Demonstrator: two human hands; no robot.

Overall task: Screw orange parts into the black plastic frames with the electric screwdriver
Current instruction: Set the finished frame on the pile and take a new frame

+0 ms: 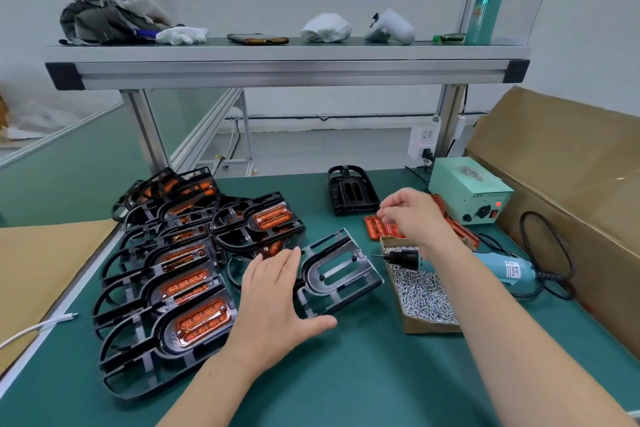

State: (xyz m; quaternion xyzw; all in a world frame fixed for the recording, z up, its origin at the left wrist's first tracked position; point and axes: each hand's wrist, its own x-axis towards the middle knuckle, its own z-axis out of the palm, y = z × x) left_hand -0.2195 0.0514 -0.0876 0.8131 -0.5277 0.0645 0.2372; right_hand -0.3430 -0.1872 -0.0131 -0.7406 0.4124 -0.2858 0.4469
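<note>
An empty black plastic frame (341,270) lies flat on the green mat at the centre. My left hand (273,302) rests on its left edge with fingers straight and thumb spread. My right hand (412,215) hovers over a small pile of loose orange parts (377,227), fingers curled down at them; whether it pinches one is hidden. The electric screwdriver (498,267), teal with a black nose, lies across a cardboard box of screws (420,291). On the left sit several black frames with orange parts fitted (194,288).
A stack of empty black frames (349,189) stands at the back. A green power supply (469,192) and a large cardboard box (561,191) fill the right side. The screwdriver's black cable (550,253) loops beside it. An overhead shelf (287,69) carries gloves and a phone.
</note>
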